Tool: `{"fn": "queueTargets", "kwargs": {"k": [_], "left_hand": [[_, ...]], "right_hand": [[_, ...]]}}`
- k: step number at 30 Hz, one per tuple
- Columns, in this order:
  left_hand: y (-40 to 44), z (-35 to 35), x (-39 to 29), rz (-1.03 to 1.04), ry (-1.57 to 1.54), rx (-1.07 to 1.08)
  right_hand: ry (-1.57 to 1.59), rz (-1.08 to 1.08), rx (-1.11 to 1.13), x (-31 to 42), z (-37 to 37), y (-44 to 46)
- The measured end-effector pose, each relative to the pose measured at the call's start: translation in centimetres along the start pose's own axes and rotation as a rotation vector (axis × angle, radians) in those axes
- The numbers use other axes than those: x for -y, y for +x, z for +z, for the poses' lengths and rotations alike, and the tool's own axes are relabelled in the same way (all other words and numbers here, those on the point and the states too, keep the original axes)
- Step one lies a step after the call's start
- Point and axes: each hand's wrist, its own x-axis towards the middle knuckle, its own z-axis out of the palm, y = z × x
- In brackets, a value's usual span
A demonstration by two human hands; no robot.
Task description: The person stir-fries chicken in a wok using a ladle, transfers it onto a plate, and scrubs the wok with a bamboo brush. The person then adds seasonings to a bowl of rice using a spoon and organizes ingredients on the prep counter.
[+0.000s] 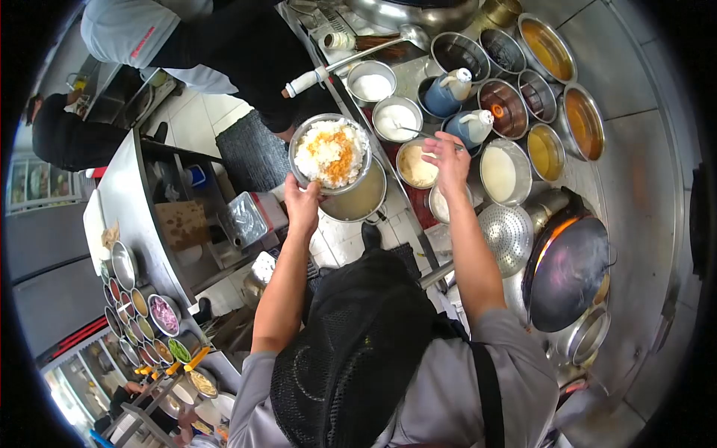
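My left hand (302, 207) grips the rim of a metal bowl (293, 168) of white rice (332, 153) with orange bits on top. Below and behind that bowl is a larger pot (358, 200) of pale liquid. On the right, my right hand (448, 157) has its fingers closed on a thin metal spoon (422, 134), whose far end reaches over a bowl of white powder (396, 119). Just beneath this hand sits a bowl of pale yellow granules (417, 166).
A wok (571, 276) stands over flame at the right, beside a perforated strainer (506, 237). Sauce bowls (545, 48) and two bottles (469, 128) crowd the counter. A ladle (351, 63) lies ahead. Co-workers (216, 45) stand at the upper left, near a steel counter (123, 194).
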Motion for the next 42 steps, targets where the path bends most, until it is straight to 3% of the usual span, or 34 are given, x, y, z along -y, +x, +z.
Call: {"fn": "queueTargets", "kwargs": {"k": [5, 11, 13, 17, 21, 32, 42], "left_hand": [[2.1, 2.3, -0.3, 0.004, 0.043, 0.039], [3.2, 3.0, 1.0, -0.067, -0.038, 0.193], [2.2, 2.8, 0.5, -0.079, 0.037, 0.195], [1.8, 1.2, 0.9, -0.077, 0.096, 0.165], [2.5, -0.6, 1.6, -0.050, 0.034, 0.098], [6.5, -1.9, 1.4, 0.027, -0.021, 0.008], [8.6, -0.1, -0.6, 0.005, -0.051, 0.022]], "right_hand": [[0.097, -0.040, 0.128, 5.7, 0.6, -2.3], [-0.060, -0.227, 0.023, 5.4, 1.2, 1.5], [-0.086, -0.167, -0.006, 5.2, 3.5, 4.2], [-0.424, -0.134, 0.021, 4.1, 8.4, 9.2], [-0.477, -0.093, 0.044, 1.1, 10.3, 12.0], [0.028, -0.024, 0.030, -0.5, 7.5, 8.8], [0.076, -0.070, -0.099, 1.1, 5.3, 5.9]]}}
